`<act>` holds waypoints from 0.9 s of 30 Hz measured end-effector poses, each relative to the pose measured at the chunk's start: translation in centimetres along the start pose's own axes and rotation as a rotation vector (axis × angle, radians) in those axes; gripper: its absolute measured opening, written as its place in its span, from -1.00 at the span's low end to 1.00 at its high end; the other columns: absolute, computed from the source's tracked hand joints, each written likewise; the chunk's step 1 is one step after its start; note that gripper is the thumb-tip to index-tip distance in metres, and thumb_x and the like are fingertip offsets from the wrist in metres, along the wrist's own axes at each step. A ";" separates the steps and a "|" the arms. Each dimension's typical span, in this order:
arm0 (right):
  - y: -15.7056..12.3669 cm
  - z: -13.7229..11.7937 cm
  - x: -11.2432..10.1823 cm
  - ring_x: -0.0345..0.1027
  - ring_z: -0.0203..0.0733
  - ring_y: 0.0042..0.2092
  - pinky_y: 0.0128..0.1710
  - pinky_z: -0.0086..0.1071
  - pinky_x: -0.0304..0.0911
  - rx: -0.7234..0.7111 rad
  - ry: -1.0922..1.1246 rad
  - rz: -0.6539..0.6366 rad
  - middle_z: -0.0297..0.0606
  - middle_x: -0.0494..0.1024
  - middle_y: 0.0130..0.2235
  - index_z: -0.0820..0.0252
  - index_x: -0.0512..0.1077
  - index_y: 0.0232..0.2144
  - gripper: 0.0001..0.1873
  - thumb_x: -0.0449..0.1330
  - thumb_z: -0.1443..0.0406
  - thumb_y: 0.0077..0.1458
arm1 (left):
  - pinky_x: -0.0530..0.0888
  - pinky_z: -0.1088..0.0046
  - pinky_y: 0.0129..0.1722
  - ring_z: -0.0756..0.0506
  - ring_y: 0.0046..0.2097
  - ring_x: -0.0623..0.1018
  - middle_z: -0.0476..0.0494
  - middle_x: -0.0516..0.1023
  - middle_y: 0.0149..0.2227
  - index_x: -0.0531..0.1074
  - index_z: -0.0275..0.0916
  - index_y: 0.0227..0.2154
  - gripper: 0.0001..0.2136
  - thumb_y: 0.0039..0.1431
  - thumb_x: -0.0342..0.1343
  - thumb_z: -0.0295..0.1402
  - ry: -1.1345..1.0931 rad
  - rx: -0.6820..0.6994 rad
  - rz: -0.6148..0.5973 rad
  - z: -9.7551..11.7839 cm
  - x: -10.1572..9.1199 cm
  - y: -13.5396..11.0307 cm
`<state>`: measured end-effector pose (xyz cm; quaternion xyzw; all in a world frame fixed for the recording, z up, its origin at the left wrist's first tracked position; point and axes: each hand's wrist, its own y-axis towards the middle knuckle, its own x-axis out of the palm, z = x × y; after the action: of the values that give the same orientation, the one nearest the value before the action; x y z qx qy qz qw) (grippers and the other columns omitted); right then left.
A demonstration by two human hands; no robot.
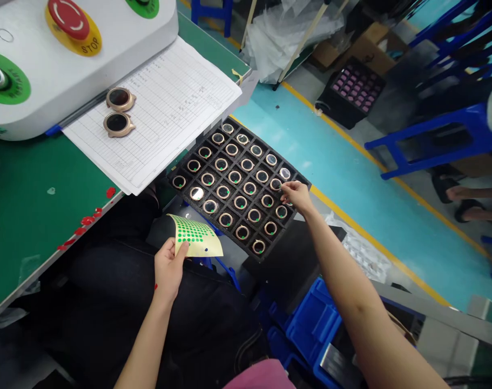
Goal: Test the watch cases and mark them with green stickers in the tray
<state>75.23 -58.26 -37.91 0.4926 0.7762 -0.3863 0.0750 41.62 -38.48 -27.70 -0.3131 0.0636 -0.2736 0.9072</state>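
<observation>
My left hand (168,267) grips a pale yellow sheet of round green stickers (207,240) by its left edge, and the sheet curls upward. My right hand (296,195) reaches over the right side of a black foam tray (299,177), thumb and fingertips pinched together beside a watch case (275,184). Whatever is between those fingertips, if anything, is too small to make out. Round watch cases with gold rims and dark faces fill the tray's compartments. Many faces carry a small green dot; several along the far side show none that I can see.
Two gold watch cases (118,124) lie on printed paper sheets (181,92) on the green table (39,194). Behind them stands a white machine with a red stop button (69,19). Blue bins (314,319) sit below right; a blue stool (440,135) and another person's feet are farther right.
</observation>
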 end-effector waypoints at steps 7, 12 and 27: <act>0.3 -0.3 1.5 0.42 -0.31 -0.29 -0.33 -0.37 0.41 -0.006 -0.018 -0.012 -0.26 0.50 -0.20 0.27 0.41 -0.13 -0.75 0.15 0.20 0.23 | 0.48 0.44 -0.37 -0.11 -0.37 0.58 -0.08 0.58 -0.45 0.43 -0.27 -0.43 -0.65 -0.17 0.36 -0.14 0.008 -0.003 0.001 0.2 0.1 0.0; 0.2 -0.6 1.8 0.43 -0.26 -0.21 -0.23 -0.30 0.43 0.024 -0.076 0.008 -0.22 0.49 -0.12 0.24 0.40 -0.09 -0.72 0.15 0.19 0.24 | 0.49 0.44 -0.36 -0.12 -0.35 0.58 -0.09 0.59 -0.43 0.43 -0.27 -0.42 -0.65 -0.20 0.38 -0.17 0.011 -0.010 0.001 0.2 0.0 -0.1; -5.2 -8.2 1.7 0.41 -0.15 -0.08 -0.10 -0.17 0.40 -0.380 -0.322 0.223 -0.17 0.45 -0.01 0.22 0.37 -0.01 -0.66 0.15 0.17 0.23 | 0.46 0.47 -0.43 -0.14 -0.38 0.58 -0.06 0.59 -0.48 0.43 -0.28 -0.40 -0.56 -0.32 0.40 -0.12 0.050 0.045 0.009 0.6 -0.6 0.1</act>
<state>72.32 -52.65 -30.32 0.4842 0.7538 -0.2964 0.3308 41.31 -37.74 -27.35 -0.2855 0.0815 -0.2786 0.9134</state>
